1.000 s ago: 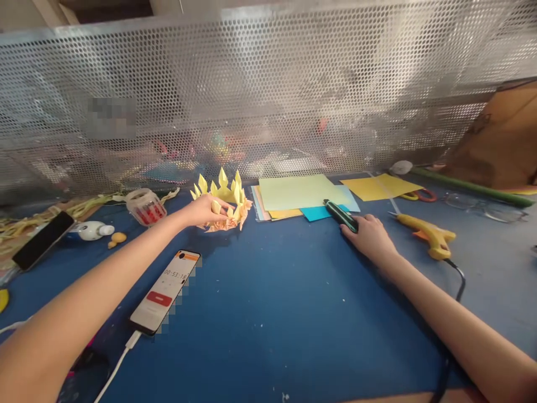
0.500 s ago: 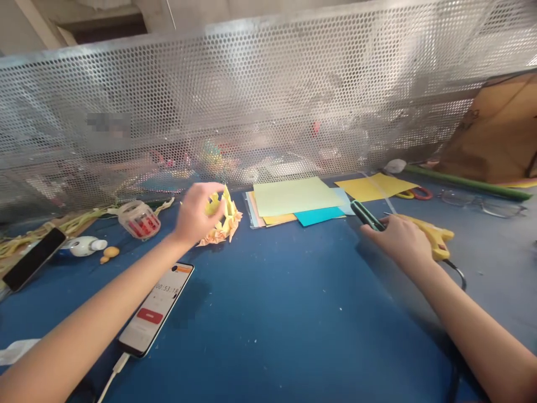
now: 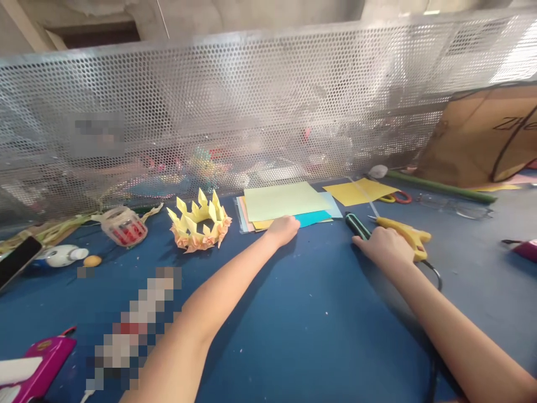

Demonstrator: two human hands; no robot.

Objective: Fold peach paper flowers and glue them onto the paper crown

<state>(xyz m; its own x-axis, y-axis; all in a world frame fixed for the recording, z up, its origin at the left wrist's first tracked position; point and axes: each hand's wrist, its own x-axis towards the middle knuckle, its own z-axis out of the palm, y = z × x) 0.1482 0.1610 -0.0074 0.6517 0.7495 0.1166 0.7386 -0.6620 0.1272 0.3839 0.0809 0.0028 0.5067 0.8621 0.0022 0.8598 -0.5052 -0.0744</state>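
Note:
My left hand (image 3: pixel 284 231) is closed at the front edge of a stack of coloured paper (image 3: pixel 285 200), by the blue sheet (image 3: pixel 312 218); what its fingers hold, if anything, is hidden. To the right, my right hand (image 3: pixel 388 246) lies between a dark green tool (image 3: pixel 358 226) and a yellow glue gun (image 3: pixel 405 232); its thumb reaches the tool's end, while the other fingers are mostly hidden. A yellow paper crown (image 3: pixel 199 221) with peach flowers along its base stands left of the paper.
On the left are a clear jar with red pieces (image 3: pixel 125 226), a white bottle (image 3: pixel 61 256) and a dark phone (image 3: pixel 17 261). A perforated metal panel (image 3: pixel 260 106) stands behind; yellow paper (image 3: pixel 358 191), glasses (image 3: pixel 474 210) and a brown bag (image 3: pixel 478 134) are at the right.
My left hand has moved right from the crown to the paper stack and closed, leaving the crown standing on the table. My right hand remains by the green tool and glue gun. The view has shifted slightly.

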